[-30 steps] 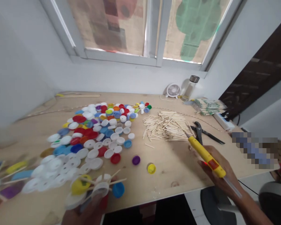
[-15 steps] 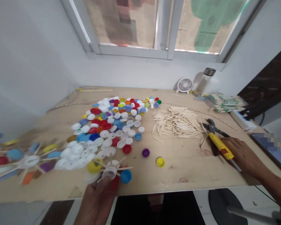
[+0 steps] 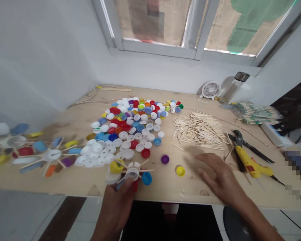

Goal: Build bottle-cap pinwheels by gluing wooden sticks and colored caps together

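Note:
My left hand (image 3: 119,202) grips a cap-and-stick wheel (image 3: 132,174) at the front table edge, thumb against its clear hub. Short sticks poke out of this hub, with yellow, blue and red bottle caps on some of them. My right hand (image 3: 219,177) hovers over the bare wood with fingers apart and nothing in it. To its left are a yellow cap (image 3: 180,171) and a purple cap (image 3: 165,159). A yellow glue gun (image 3: 252,164) lies to its right beside black-handled pliers (image 3: 253,149).
Many loose bottle caps (image 3: 125,135) spread across the middle, with a pile of short sticks (image 3: 203,130) to their right. Other cap wheels (image 3: 52,155) lie at left. Along the back stand a small fan (image 3: 210,89) and a glass bottle (image 3: 234,87), near bagged sticks (image 3: 257,113).
My right hand has let go of the glue gun and moved left toward the yellow cap. The left hand still holds the wheel. The view has shifted left.

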Demonstrator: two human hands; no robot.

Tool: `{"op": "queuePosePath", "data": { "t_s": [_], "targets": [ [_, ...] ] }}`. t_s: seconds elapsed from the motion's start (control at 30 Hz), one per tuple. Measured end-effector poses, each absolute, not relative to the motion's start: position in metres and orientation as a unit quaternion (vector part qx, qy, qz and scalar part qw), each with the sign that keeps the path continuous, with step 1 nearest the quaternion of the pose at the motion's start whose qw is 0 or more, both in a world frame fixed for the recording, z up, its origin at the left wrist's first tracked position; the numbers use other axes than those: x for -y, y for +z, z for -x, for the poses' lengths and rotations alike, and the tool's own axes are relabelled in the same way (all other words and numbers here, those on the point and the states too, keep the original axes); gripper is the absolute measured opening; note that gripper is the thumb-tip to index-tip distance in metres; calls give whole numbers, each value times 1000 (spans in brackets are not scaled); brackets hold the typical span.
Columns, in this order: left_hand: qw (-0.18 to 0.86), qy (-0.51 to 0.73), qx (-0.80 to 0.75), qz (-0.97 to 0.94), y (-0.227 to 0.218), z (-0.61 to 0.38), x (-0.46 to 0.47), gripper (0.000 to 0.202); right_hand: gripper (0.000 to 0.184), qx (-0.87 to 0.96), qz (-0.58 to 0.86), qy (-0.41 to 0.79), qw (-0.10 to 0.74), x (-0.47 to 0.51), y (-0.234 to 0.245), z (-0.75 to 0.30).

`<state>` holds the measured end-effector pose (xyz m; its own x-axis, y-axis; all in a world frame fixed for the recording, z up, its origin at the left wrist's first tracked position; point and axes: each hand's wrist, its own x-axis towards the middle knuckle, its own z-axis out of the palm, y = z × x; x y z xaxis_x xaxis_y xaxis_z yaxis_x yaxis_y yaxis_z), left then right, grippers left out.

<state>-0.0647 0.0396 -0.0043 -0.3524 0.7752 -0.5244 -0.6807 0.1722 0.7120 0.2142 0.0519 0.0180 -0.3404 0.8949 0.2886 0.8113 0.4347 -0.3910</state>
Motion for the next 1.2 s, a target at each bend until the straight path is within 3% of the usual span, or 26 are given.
{"op": "queuePosePath", "data": {
  "t_s": [0.23, 0.4, 0.5, 0.63, 0.77, 1.2],
  "targets": [
    [571, 637, -514, -59, -12, 66, -37, 37, 27, 855, 498, 61, 132, -92, 8, -122],
    [576, 616, -530, -97, -16, 69, -35, 36, 10, 857, 505, 46, 88, -100, 5, -113],
    [574, 615, -527, -119, -16, 70, -34, 34, 10, 855, 500, 83, 115, -99, 8, -122],
    [567, 617, -531, -123, -16, 67, -35, 37, 21, 810, 467, 262, 237, -91, 22, -136],
    [561, 624, -531, -119, -20, 65, -36, 42, 24, 785, 418, 368, 270, -80, 39, -133],
    [573, 619, -517, -146, -22, 61, -32, 36, 26, 827, 400, 331, 216, -76, 45, -115]
  ]
}}
